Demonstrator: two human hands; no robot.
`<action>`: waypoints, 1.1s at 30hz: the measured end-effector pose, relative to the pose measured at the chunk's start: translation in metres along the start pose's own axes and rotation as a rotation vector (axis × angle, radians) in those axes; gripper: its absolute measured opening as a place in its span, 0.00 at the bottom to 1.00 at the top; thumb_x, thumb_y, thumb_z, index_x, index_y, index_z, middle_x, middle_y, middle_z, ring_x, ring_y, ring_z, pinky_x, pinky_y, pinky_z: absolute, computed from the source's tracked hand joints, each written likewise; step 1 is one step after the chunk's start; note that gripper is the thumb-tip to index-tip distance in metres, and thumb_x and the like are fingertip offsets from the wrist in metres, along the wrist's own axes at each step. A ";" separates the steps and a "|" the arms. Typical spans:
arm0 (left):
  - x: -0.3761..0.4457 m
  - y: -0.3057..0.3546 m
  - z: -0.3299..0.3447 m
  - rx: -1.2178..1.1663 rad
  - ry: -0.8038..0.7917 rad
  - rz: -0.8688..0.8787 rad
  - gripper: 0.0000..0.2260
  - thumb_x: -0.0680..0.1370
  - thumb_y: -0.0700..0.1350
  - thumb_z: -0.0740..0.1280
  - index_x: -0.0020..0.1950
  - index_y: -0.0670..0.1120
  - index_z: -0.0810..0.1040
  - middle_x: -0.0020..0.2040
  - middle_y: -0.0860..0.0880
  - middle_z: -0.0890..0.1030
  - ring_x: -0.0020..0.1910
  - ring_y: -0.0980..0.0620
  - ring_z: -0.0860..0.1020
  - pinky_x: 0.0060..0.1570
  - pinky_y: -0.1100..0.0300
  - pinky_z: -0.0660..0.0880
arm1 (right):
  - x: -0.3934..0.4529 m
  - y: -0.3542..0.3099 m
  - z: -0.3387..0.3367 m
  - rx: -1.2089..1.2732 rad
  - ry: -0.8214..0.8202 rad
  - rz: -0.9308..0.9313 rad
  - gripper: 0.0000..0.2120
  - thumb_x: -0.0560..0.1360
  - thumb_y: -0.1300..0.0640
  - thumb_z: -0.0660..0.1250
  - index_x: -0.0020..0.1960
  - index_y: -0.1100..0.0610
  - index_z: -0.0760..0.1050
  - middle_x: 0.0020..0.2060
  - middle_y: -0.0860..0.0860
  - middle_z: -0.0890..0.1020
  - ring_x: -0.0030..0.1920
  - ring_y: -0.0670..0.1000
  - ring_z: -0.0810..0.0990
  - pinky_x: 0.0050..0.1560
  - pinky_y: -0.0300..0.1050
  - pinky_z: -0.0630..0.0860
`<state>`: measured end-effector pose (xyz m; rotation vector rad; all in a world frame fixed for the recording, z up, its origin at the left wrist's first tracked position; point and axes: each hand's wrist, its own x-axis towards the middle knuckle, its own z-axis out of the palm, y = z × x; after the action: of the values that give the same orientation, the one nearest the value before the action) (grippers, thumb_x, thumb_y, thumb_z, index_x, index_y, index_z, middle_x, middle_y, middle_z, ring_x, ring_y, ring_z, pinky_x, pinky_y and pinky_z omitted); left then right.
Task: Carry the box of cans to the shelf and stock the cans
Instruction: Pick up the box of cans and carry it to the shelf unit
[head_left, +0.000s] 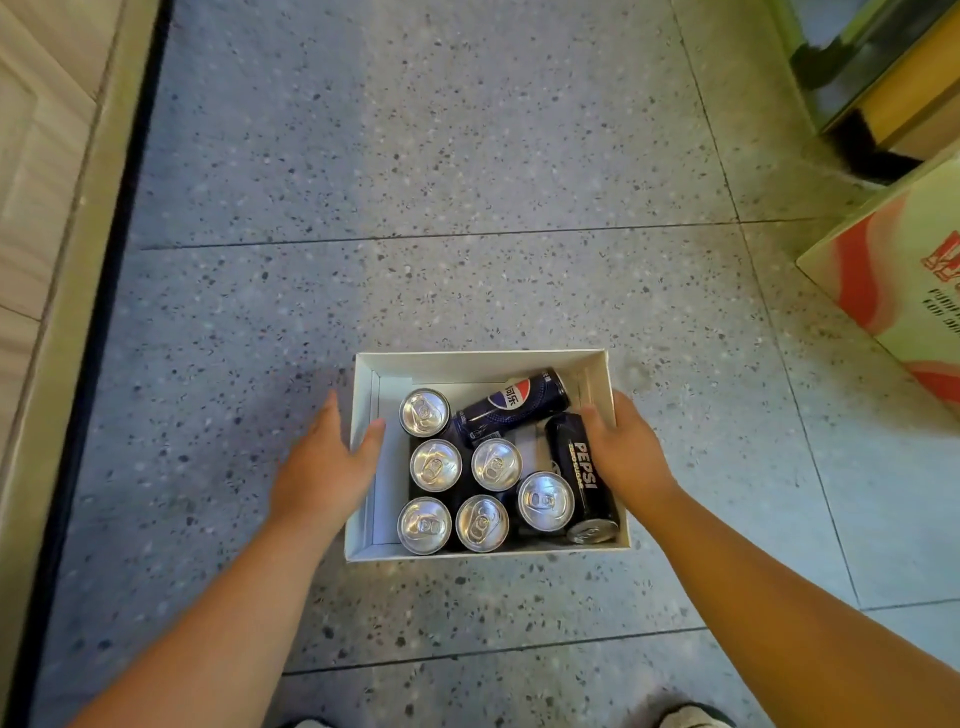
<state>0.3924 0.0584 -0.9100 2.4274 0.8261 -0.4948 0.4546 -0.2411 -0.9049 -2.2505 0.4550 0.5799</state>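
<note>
Both hands (327, 467) (628, 452) flank box (483, 364) (white, open-topped) on speckled floor (467, 182).

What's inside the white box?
The white box holds eight dark Pepsi cans: six upright cans showing silver tops, two lying cans on their sides. Anything beneath the cans is covered.
</note>
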 end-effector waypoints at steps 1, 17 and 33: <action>0.002 -0.003 0.003 -0.020 -0.022 -0.007 0.37 0.73 0.73 0.53 0.78 0.56 0.56 0.75 0.49 0.68 0.71 0.43 0.69 0.67 0.43 0.69 | 0.000 0.003 0.000 0.039 -0.011 0.035 0.13 0.84 0.48 0.57 0.63 0.51 0.73 0.43 0.48 0.80 0.42 0.45 0.80 0.35 0.39 0.71; 0.011 -0.002 0.023 -0.204 -0.131 -0.162 0.24 0.82 0.56 0.57 0.61 0.36 0.76 0.51 0.40 0.80 0.48 0.42 0.77 0.51 0.52 0.74 | -0.005 0.009 0.006 0.299 -0.093 0.249 0.10 0.85 0.50 0.56 0.56 0.51 0.75 0.44 0.56 0.84 0.44 0.55 0.84 0.40 0.46 0.80; 0.010 0.000 0.018 -0.131 -0.163 -0.100 0.23 0.83 0.55 0.54 0.55 0.38 0.80 0.50 0.39 0.82 0.48 0.40 0.79 0.51 0.51 0.75 | -0.016 0.006 0.002 0.299 -0.089 0.287 0.13 0.85 0.52 0.57 0.48 0.52 0.77 0.47 0.61 0.85 0.51 0.61 0.84 0.54 0.56 0.80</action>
<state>0.3972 0.0529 -0.9292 2.2017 0.8839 -0.6467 0.4374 -0.2416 -0.9009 -1.8807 0.7728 0.7043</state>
